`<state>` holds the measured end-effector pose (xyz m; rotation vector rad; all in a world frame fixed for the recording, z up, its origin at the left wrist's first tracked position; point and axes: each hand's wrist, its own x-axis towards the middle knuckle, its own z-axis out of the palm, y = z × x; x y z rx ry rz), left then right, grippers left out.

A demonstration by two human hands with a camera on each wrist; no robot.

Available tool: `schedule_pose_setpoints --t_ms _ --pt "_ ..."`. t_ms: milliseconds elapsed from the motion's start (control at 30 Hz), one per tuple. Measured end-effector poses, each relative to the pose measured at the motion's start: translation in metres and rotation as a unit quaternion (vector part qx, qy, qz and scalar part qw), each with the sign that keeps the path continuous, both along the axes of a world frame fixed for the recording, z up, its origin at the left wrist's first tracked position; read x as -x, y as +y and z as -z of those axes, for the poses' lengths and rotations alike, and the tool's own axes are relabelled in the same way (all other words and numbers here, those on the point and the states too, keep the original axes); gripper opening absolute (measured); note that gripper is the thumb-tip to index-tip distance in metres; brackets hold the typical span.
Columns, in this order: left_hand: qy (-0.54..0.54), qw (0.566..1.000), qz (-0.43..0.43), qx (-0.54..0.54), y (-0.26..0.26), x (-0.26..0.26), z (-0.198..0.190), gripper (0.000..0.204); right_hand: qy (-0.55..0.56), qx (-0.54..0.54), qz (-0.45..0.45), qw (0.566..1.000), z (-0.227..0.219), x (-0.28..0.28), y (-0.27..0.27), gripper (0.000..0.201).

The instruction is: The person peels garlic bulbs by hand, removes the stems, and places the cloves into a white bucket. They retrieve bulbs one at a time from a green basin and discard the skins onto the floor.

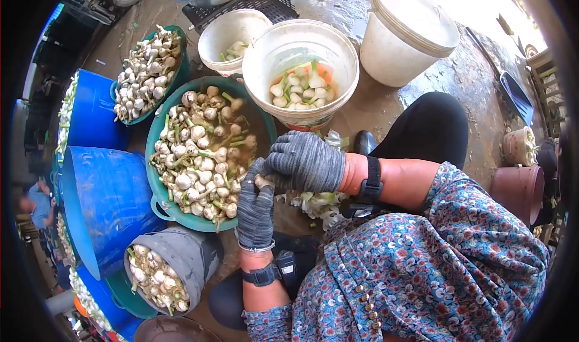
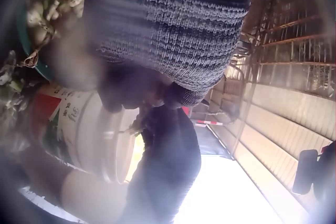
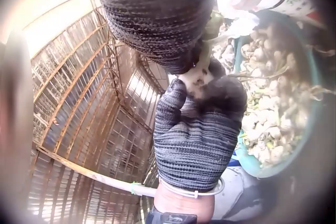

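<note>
Both hands wear grey knitted gloves and meet at a garlic bulb [image 1: 262,182] beside the green tub. My left hand [image 1: 256,214] grips the bulb from below, thumb and fingers around it. From the other side my right hand [image 1: 307,161] curls its fingers onto the same bulb. In the right wrist view the pale bulb [image 3: 197,81] shows dark specks, held between the left hand [image 3: 194,140] and the right hand [image 3: 157,24], its stem pointing up. The left wrist view is dim and blurred where the hands meet. The green tub [image 1: 158,200] holds many garlic bulbs in brownish water.
A white bucket [image 1: 256,56] with cleaned bulbs stands ahead, a smaller white bucket [image 1: 208,40] beside it. A lidded white bucket [image 1: 386,59] is farther right. Blue tubs [image 1: 108,197] and a grey bucket [image 1: 202,257] of garlic stand left. Peelings [image 1: 319,203] lie beneath the hands.
</note>
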<state>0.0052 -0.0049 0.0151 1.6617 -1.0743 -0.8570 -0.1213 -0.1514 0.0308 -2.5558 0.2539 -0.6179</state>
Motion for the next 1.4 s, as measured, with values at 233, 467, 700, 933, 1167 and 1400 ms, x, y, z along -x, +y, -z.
schedule_pose_setpoints --t_ms 233,467,700,933,1167,1400 --pt "0.079 0.994 -0.017 -0.072 -0.005 0.006 -0.013 0.046 0.072 -0.207 0.045 0.975 0.005 -0.002 0.003 0.015" --pt "0.126 0.992 -0.007 -0.028 0.001 -0.009 -0.001 0.055 -0.032 -0.161 -0.008 0.986 0.004 0.006 0.0 0.016" --pt "0.049 0.996 0.035 -0.059 0.001 -0.002 -0.009 0.064 0.09 -0.149 0.028 0.984 -0.002 0.002 0.005 0.015" --pt "0.067 0.997 0.028 -0.015 -0.001 0.002 -0.007 0.078 0.032 -0.41 0.039 0.911 0.021 0.0 -0.004 0.03" --pt "0.088 0.996 -0.003 -0.03 0.0 -0.005 0.007 0.062 -0.031 -0.216 -0.016 0.976 0.021 0.006 0.004 0.018" --pt "0.046 0.999 -0.028 -0.005 -0.006 0.003 0.009 0.035 0.038 -0.31 0.124 0.942 0.035 -0.005 0.008 0.021"
